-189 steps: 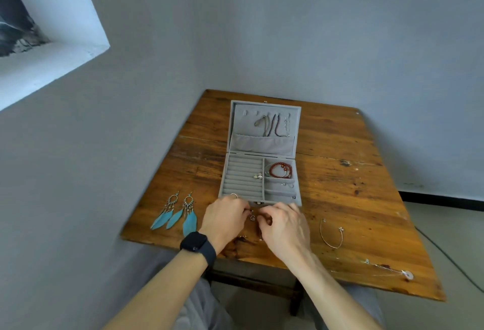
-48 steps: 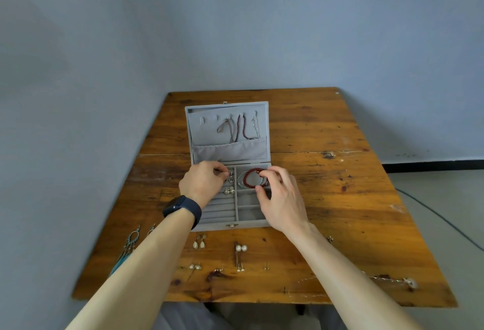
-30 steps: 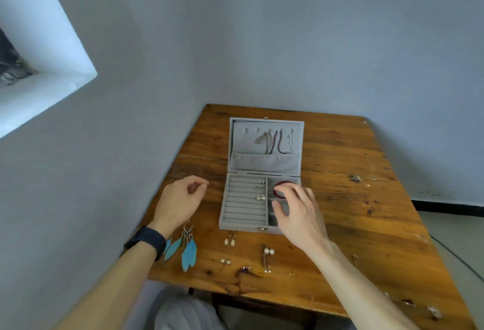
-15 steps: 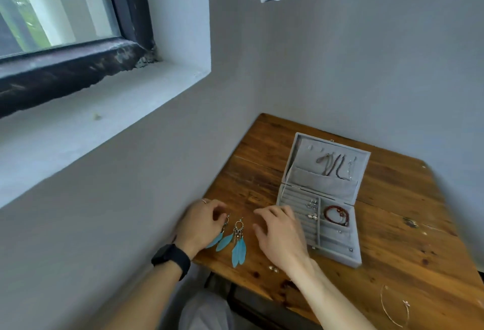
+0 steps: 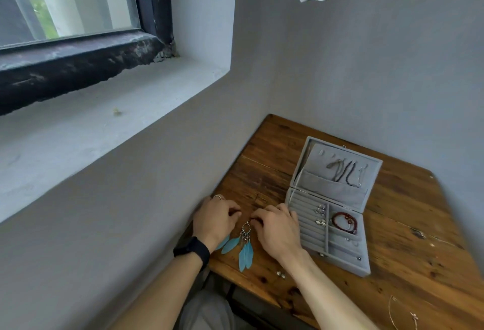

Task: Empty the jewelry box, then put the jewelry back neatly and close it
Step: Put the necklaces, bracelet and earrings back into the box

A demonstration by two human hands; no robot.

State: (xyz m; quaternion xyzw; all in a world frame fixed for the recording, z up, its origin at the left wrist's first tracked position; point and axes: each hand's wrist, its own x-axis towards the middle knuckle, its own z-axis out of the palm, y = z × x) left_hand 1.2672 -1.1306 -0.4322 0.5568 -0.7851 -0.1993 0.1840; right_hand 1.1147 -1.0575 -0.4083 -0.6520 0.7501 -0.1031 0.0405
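Resting on the near left corner of the table (image 5: 392, 225), both hands sit close together over a pair of blue feather earrings (image 5: 245, 247). The left hand (image 5: 214, 218) is curled, knuckles up, with a ring (image 5: 217, 197) on one finger and a black watch (image 5: 192, 249) on the wrist; its fingertips bend toward the metal top of one earring, and part of a feather shows from under its heel. The right hand (image 5: 277, 230) lies just beside it, fingers bent inward, tips meeting the hoop at the top of the nearer earring. Whether either hand truly pinches an earring or only touches it, I cannot tell, since the fingertips hide the contact. The feathers lie flat on the wood, pointing toward the table's near edge. The box (image 5: 332, 225) stands open just right of the right hand, its lid tilted back toward the wall. Chains (image 5: 345, 171) hang inside the lid above a cloth pocket. In the base, small earrings (image 5: 320, 215) sit in the ring rolls on the left, and a red bracelet (image 5: 344, 222) lies in a compartment on the right. A small stud (image 5: 280, 274) lies on the table near the right wrist, and a thin bangle (image 5: 403, 314) lies at the near right edge. A window (image 5: 65, 2) is set in the wall to the left.
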